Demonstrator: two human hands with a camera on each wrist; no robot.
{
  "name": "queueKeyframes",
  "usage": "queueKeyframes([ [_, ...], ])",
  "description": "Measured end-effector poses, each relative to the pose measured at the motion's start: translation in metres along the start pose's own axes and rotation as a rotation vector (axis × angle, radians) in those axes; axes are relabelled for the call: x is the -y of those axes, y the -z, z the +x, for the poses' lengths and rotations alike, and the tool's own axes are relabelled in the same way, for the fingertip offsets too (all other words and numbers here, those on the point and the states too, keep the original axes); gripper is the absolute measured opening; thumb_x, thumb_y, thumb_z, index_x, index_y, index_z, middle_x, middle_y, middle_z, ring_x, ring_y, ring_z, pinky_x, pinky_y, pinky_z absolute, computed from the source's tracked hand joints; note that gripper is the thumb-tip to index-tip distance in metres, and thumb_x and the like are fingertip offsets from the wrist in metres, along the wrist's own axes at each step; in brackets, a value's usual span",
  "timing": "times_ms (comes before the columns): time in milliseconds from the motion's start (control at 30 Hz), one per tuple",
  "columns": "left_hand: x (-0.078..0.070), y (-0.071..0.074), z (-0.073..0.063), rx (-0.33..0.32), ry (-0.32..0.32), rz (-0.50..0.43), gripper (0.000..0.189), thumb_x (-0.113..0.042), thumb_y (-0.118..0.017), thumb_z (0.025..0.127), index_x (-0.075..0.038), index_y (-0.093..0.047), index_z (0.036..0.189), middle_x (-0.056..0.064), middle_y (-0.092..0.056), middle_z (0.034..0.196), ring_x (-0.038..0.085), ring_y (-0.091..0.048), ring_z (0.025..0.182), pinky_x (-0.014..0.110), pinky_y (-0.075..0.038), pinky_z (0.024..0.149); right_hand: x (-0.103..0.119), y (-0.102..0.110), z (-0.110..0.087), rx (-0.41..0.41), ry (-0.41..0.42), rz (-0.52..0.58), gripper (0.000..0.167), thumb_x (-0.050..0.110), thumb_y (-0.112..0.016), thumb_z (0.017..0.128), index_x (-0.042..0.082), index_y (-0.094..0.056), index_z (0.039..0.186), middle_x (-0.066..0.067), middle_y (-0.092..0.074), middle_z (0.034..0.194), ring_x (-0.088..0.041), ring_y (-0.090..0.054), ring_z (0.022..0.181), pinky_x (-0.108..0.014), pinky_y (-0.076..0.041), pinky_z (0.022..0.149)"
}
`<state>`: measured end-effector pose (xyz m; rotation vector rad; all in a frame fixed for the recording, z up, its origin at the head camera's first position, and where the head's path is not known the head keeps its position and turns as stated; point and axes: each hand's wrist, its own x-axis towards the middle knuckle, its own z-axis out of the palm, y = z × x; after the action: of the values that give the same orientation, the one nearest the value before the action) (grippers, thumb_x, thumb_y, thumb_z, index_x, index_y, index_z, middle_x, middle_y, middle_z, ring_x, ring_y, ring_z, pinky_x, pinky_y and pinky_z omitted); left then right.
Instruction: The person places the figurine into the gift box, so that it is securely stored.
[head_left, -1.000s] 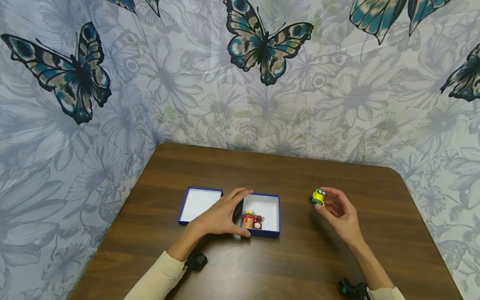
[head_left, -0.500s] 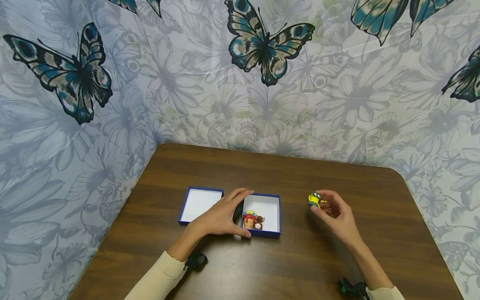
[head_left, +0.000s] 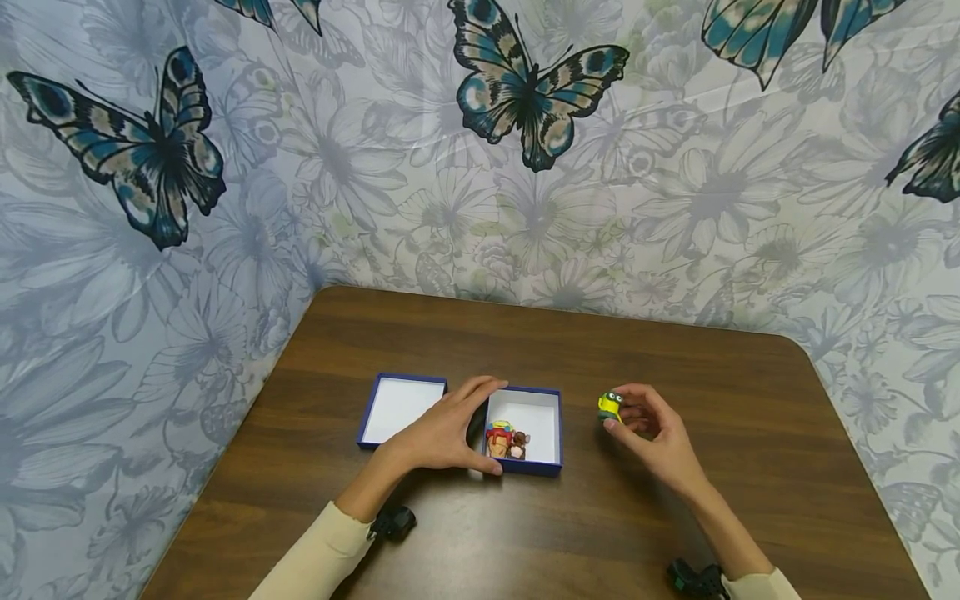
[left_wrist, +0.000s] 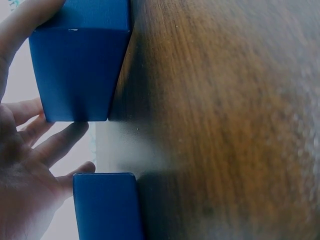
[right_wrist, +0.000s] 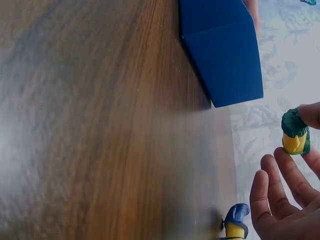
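Observation:
My left hand (head_left: 442, 429) grips the left side of an uncovered blue box (head_left: 522, 468), thumb at its near corner and fingers at its far one. Inside, against the white floor, a figurine in red with a yellow and blue top (head_left: 498, 439) lies beside a small brown toy animal (head_left: 517, 446). To the right of the box, my right hand (head_left: 660, 442) pinches a yellow and green Minion figurine (head_left: 610, 406) between thumb and fingers, held above the table. The right wrist view shows the figurine's green end (right_wrist: 294, 122) under the thumb.
A shallow blue-rimmed box lid (head_left: 401, 410), white inside, lies left of the box, partly behind my left hand. A blue and yellow toy (right_wrist: 236, 222) stands on the wooden table (head_left: 480, 550) in the right wrist view. A butterfly-print cloth (head_left: 540, 225) hangs behind the table.
My right hand has moved left and slightly nearer with the Minion figurine, towards the box. My left hand, the box and the lid have stayed in place.

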<state>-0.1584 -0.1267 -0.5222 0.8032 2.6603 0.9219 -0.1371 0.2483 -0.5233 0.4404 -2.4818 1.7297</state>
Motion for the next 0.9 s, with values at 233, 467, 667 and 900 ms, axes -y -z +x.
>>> queueKeyframes([
  [233, -0.001, 0.000, 0.000, -0.003, 0.000, -0.002, 0.123, -0.063, -0.096, 0.070, -0.043, -0.026, 0.169, -0.006, -0.034, 0.171, 0.032, -0.045, 0.155, 0.072, -0.036, 0.122, 0.003, -0.007, 0.001, 0.023, -0.016, -0.003, 0.043, 0.004, -0.079, 0.097, 0.011, -0.064, 0.136, -0.013, -0.070, 0.122, -0.011, -0.068, 0.103, -0.022, -0.058, 0.083],
  [467, -0.002, 0.000, 0.000, -0.009, -0.002, 0.001, 0.123, -0.061, -0.097, 0.070, -0.044, -0.025, 0.169, -0.005, -0.034, 0.171, 0.033, -0.046, 0.154, 0.072, -0.037, 0.122, 0.009, -0.012, 0.002, 0.031, -0.025, -0.029, 0.043, 0.007, -0.078, 0.098, 0.013, -0.062, 0.138, -0.011, -0.071, 0.127, -0.008, -0.069, 0.109, -0.025, -0.060, 0.086],
  [667, -0.001, 0.000, -0.001, -0.011, -0.004, 0.000, 0.123, -0.062, -0.097, 0.070, -0.045, -0.025, 0.168, -0.005, -0.034, 0.171, 0.033, -0.046, 0.154, 0.072, -0.036, 0.121, 0.014, -0.017, 0.001, 0.060, -0.048, -0.064, 0.041, 0.014, -0.078, 0.100, 0.017, -0.062, 0.138, -0.007, -0.071, 0.128, -0.006, -0.068, 0.111, -0.026, -0.060, 0.088],
  [900, 0.000, 0.000, 0.000, -0.003, -0.001, -0.012, 0.123, -0.061, -0.097, 0.070, -0.040, -0.028, 0.169, -0.004, -0.034, 0.171, 0.033, -0.045, 0.155, 0.072, -0.035, 0.122, 0.016, -0.026, 0.000, 0.083, -0.055, -0.095, 0.040, 0.019, -0.078, 0.100, 0.021, -0.062, 0.137, -0.003, -0.071, 0.128, -0.009, -0.068, 0.114, -0.030, -0.061, 0.089],
])
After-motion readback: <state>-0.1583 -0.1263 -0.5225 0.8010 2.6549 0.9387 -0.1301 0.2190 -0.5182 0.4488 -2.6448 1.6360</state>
